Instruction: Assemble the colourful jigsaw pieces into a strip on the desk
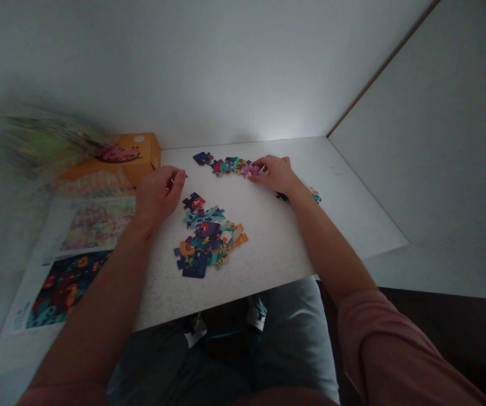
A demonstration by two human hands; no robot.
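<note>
Right grip (275,175) narrow, pinching a purple puzzle piece (250,170) at the end of a joined row (226,165) on the white bench (268,254); left grip (159,194) half-curled, contents cannot be told; loose pile (209,239) lies between, within reach of both

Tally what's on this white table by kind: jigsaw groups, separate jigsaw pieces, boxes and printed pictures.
Heaped multicoloured cardboard jigsaw cluster: 1
Line of multicoloured jigsaw pieces: 1
Separate jigsaw pieces, navy and teal: 2
Orange cardboard box: 1
Printed pictures, pastel and dark: 2
Total: 7
</note>
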